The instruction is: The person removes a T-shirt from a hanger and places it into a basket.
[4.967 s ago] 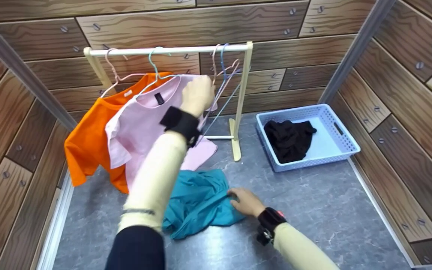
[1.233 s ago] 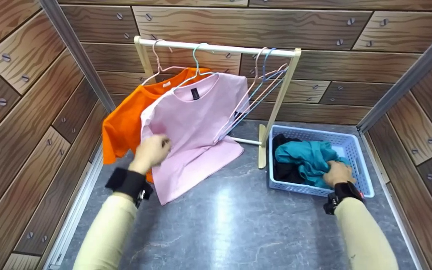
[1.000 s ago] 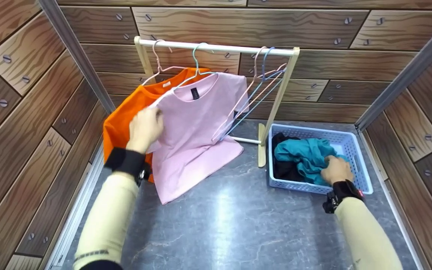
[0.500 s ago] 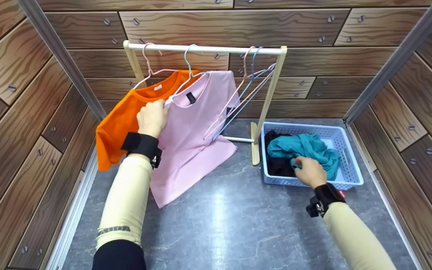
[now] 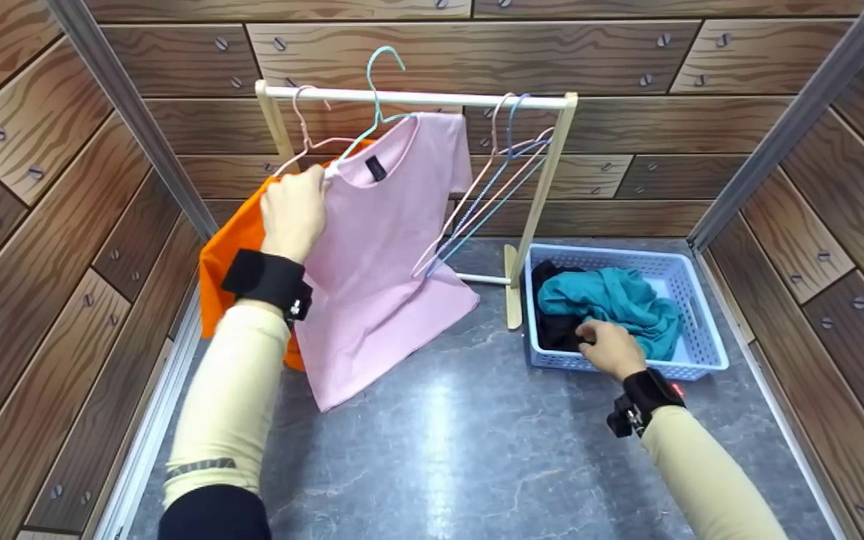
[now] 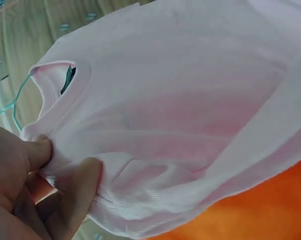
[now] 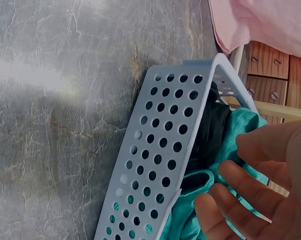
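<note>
A pink T-shirt [image 5: 394, 247] hangs on a mint-green clothes hanger [image 5: 374, 86], whose hook stands above the white rail [image 5: 432, 98], off it. My left hand [image 5: 293, 210] grips the shirt at its left shoulder; in the left wrist view, thumb and fingers [image 6: 80, 192] pinch the cloth by the hanger's end. Behind it an orange shirt [image 5: 231, 259] hangs on a pink hanger [image 5: 303, 124]. My right hand [image 5: 613, 351] hovers at the near rim of the blue basket [image 5: 706, 319], fingers loosely bent and holding nothing. Inside lie a teal garment [image 5: 619, 296] and a black garment [image 5: 554, 330].
Bare hangers [image 5: 488, 191], pink and blue, hang at the rail's right end, beside the wooden rack post [image 5: 552, 161]. Grey marbled floor [image 5: 402, 465] lies in front. Wood-patterned walls [image 5: 799, 225] enclose the back and sides.
The teal garment has gone from the floor into the basket, and my right hand has let it go. My left hand has taken the pink T-shirt's shoulder and lifted its hanger off the rail.
</note>
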Action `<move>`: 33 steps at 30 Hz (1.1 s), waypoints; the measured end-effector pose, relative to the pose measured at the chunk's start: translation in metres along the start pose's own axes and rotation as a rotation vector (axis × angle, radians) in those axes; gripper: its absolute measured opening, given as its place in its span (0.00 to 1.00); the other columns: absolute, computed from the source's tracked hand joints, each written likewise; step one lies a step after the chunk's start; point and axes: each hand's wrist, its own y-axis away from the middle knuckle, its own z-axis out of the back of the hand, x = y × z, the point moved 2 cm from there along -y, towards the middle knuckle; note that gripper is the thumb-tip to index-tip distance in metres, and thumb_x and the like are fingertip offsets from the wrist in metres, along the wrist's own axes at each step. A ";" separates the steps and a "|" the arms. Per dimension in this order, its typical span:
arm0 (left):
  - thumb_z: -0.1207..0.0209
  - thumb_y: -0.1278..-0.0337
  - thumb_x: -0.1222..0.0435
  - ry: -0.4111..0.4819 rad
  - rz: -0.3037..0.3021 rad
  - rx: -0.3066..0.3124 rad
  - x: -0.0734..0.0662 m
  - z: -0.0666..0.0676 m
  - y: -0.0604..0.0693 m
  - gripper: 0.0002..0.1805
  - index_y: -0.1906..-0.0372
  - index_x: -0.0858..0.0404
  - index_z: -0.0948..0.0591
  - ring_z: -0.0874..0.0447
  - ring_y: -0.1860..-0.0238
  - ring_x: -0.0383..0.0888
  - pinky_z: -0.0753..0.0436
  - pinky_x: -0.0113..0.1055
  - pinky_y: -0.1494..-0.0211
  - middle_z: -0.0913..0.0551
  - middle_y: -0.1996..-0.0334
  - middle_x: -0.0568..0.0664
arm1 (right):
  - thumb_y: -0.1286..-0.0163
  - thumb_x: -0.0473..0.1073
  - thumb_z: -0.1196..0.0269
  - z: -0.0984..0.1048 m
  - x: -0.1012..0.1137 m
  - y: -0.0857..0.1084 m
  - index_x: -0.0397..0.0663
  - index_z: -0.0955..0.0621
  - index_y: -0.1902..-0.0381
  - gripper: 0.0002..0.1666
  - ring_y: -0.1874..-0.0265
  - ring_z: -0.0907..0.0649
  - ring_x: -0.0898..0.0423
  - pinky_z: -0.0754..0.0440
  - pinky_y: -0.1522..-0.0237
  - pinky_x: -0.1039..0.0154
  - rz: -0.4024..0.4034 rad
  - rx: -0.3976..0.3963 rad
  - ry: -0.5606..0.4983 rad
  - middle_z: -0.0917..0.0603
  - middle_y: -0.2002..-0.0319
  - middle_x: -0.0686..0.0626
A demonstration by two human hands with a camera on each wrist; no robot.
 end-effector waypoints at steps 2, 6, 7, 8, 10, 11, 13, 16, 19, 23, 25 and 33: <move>0.48 0.31 0.56 0.001 -0.011 -0.002 0.002 0.008 0.001 0.12 0.59 0.62 0.23 0.18 0.60 0.73 0.21 0.61 0.60 0.14 0.59 0.66 | 0.39 0.39 0.38 -0.001 0.002 0.000 0.41 0.18 0.51 0.18 0.52 0.17 0.36 0.22 0.53 0.41 0.012 -0.010 -0.002 0.14 0.53 0.37; 0.49 0.30 0.55 0.010 -0.054 0.017 0.013 0.015 0.010 0.12 0.59 0.61 0.25 0.19 0.61 0.74 0.22 0.62 0.62 0.15 0.61 0.67 | 0.39 0.39 0.38 -0.004 0.006 -0.001 0.40 0.18 0.51 0.17 0.53 0.17 0.37 0.22 0.53 0.41 0.042 -0.006 -0.013 0.14 0.55 0.37; 0.49 0.30 0.55 0.011 -0.068 0.027 0.018 0.015 0.013 0.12 0.59 0.61 0.25 0.19 0.62 0.74 0.23 0.62 0.63 0.15 0.61 0.67 | 0.38 0.39 0.38 -0.005 0.006 -0.001 0.40 0.18 0.51 0.17 0.53 0.17 0.37 0.22 0.53 0.42 0.048 -0.002 -0.016 0.15 0.55 0.36; 0.49 0.30 0.55 0.011 -0.084 0.036 0.024 0.014 0.017 0.12 0.59 0.60 0.25 0.19 0.62 0.74 0.23 0.62 0.64 0.15 0.62 0.67 | 0.38 0.38 0.38 -0.007 0.007 -0.001 0.39 0.19 0.51 0.17 0.53 0.17 0.37 0.21 0.52 0.42 0.055 0.003 -0.020 0.15 0.55 0.36; 0.48 0.31 0.55 0.012 -0.115 0.061 0.037 0.013 0.026 0.11 0.60 0.60 0.26 0.19 0.63 0.73 0.23 0.62 0.66 0.15 0.64 0.68 | 0.37 0.38 0.38 -0.009 0.008 -0.002 0.39 0.19 0.51 0.17 0.53 0.17 0.38 0.21 0.52 0.42 0.071 0.014 -0.023 0.15 0.55 0.36; 0.47 0.31 0.56 0.013 -0.127 0.075 0.045 0.012 0.031 0.11 0.62 0.60 0.26 0.19 0.63 0.73 0.23 0.62 0.66 0.15 0.64 0.68 | 0.37 0.38 0.38 -0.010 0.009 -0.002 0.38 0.19 0.51 0.17 0.53 0.17 0.38 0.21 0.52 0.42 0.080 0.017 -0.025 0.15 0.55 0.36; 0.46 0.32 0.57 0.010 -0.144 0.105 0.062 0.009 0.041 0.10 0.64 0.60 0.26 0.18 0.63 0.73 0.24 0.62 0.66 0.16 0.65 0.68 | 0.38 0.38 0.38 -0.012 0.010 -0.003 0.38 0.19 0.51 0.17 0.53 0.17 0.38 0.21 0.52 0.42 0.092 0.021 -0.035 0.15 0.55 0.36; 0.44 0.33 0.59 0.012 -0.156 0.158 0.085 0.005 0.055 0.10 0.67 0.61 0.27 0.19 0.62 0.73 0.24 0.64 0.64 0.16 0.65 0.69 | 0.38 0.37 0.38 -0.014 0.012 -0.003 0.37 0.19 0.51 0.17 0.54 0.17 0.39 0.22 0.52 0.42 0.095 0.031 -0.046 0.15 0.55 0.36; 0.45 0.33 0.61 0.011 -0.163 0.222 0.101 0.001 0.069 0.09 0.68 0.62 0.25 0.19 0.63 0.74 0.24 0.64 0.64 0.16 0.66 0.69 | 0.38 0.37 0.38 -0.016 0.015 -0.002 0.37 0.18 0.52 0.16 0.53 0.17 0.39 0.21 0.51 0.42 0.096 0.038 -0.054 0.14 0.55 0.36; 0.44 0.33 0.61 0.012 -0.172 0.322 0.113 -0.003 0.085 0.10 0.70 0.60 0.24 0.20 0.70 0.68 0.25 0.57 0.68 0.19 0.72 0.63 | 0.37 0.36 0.38 -0.018 0.022 -0.003 0.36 0.19 0.51 0.16 0.53 0.17 0.39 0.21 0.50 0.43 0.121 0.045 -0.072 0.14 0.55 0.36; 0.43 0.34 0.60 0.031 -0.183 0.369 0.114 -0.006 0.092 0.09 0.70 0.59 0.23 0.21 0.71 0.63 0.26 0.53 0.68 0.20 0.74 0.59 | 0.36 0.36 0.38 -0.019 0.026 -0.004 0.36 0.19 0.50 0.16 0.52 0.17 0.39 0.21 0.49 0.43 0.140 0.046 -0.082 0.14 0.54 0.36; 0.40 0.35 0.59 0.136 -0.311 0.435 0.097 -0.014 0.106 0.07 0.64 0.58 0.17 0.17 0.64 0.60 0.21 0.54 0.57 0.15 0.68 0.54 | 0.36 0.37 0.37 -0.016 0.064 -0.004 0.39 0.19 0.50 0.17 0.54 0.15 0.42 0.20 0.51 0.45 0.255 -0.012 -0.082 0.14 0.54 0.39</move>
